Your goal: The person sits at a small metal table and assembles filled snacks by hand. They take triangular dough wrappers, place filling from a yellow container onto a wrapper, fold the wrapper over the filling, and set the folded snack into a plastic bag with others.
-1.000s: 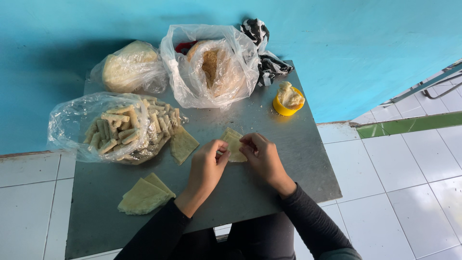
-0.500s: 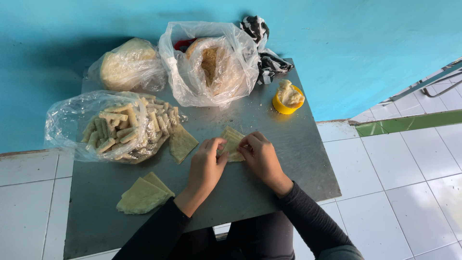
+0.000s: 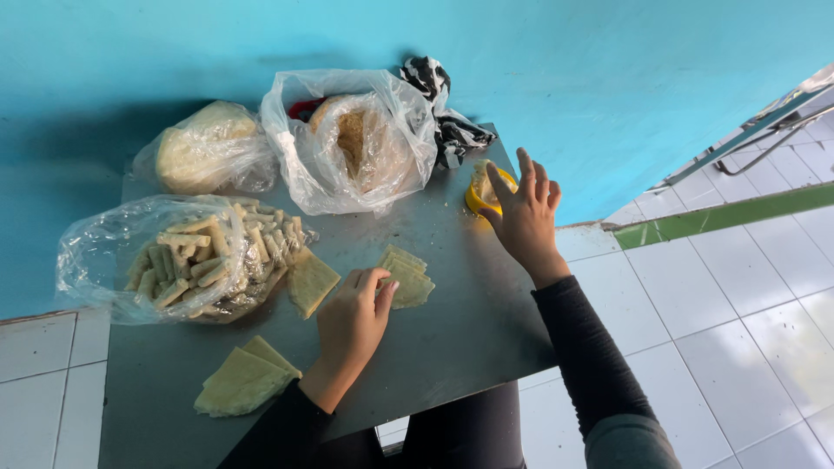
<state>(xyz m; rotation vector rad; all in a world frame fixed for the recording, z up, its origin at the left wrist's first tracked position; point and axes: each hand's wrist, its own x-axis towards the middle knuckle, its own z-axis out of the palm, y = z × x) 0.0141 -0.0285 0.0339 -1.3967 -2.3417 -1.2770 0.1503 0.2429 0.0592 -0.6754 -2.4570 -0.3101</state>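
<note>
My left hand [image 3: 352,323] rests on the grey table [image 3: 469,339], its fingertips pressing the edge of a folded pale yellow wrapper [image 3: 404,278]. My right hand [image 3: 523,211] is stretched out to the far right corner, fingers spread over a small yellow bowl [image 3: 480,188] of pale paste; it holds nothing. A single flat wrapper [image 3: 310,280] lies just left of my left hand, and a stack of triangular wrappers [image 3: 243,382] sits near the table's front left.
A clear bag of rolled sticks [image 3: 187,259] lies at the left. Behind it sit a bag with a round pale stack [image 3: 204,154] and a larger bag of filling [image 3: 360,148]. A black-and-white cloth [image 3: 447,122] lies against the turquoise wall. White floor tiles surround the table.
My right hand left the wrapper and reached out to the yellow bowl at the far right. My left hand stayed on the wrapper, which now lies folded on the table.
</note>
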